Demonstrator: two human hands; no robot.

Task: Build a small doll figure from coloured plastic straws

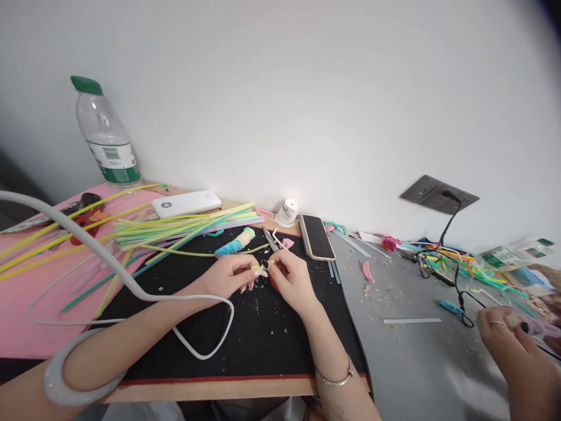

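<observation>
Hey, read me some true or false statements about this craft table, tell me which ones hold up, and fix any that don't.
1. The left hand and right hand meet at a small pale piece above the black mat. True.
2. The right hand is holding the phone. False: the phone lies apart from it.
3. A black plug is in the wall socket. True.
4. The bottle's cap is red. False: the cap is green.
5. The white cup stands right of the phone. False: the white cup stands left of it.
</observation>
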